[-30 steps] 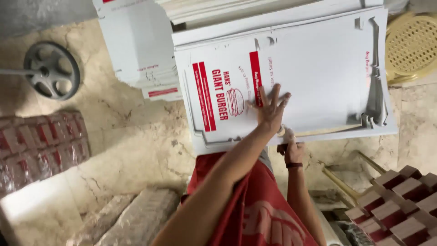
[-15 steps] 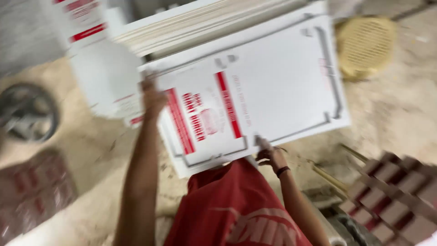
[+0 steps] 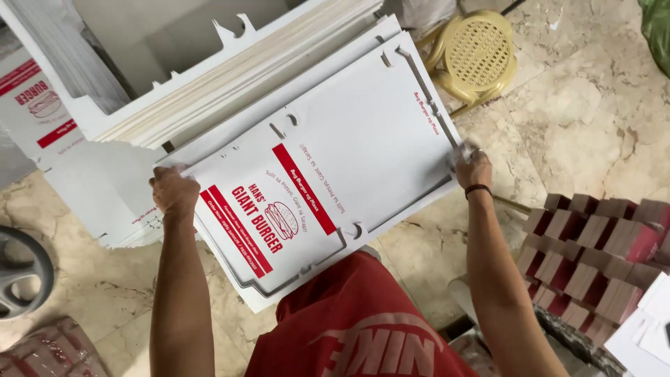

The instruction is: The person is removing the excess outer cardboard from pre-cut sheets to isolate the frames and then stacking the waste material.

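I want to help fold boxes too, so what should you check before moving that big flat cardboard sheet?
1. Left hand holds the sheet's left edge: ok.
2. Right hand grips the right edge: ok.
3. Top flat box sheet lies flat, printed side up, not bent: ok.
4. Only one sheet lifted off the stack of sheets: cannot tell, the edges are too close together.
5. Yellow stool stands apart from the sheet's far corner: ok.
6. Pile of folded red boxes on the right is out of the way: ok.
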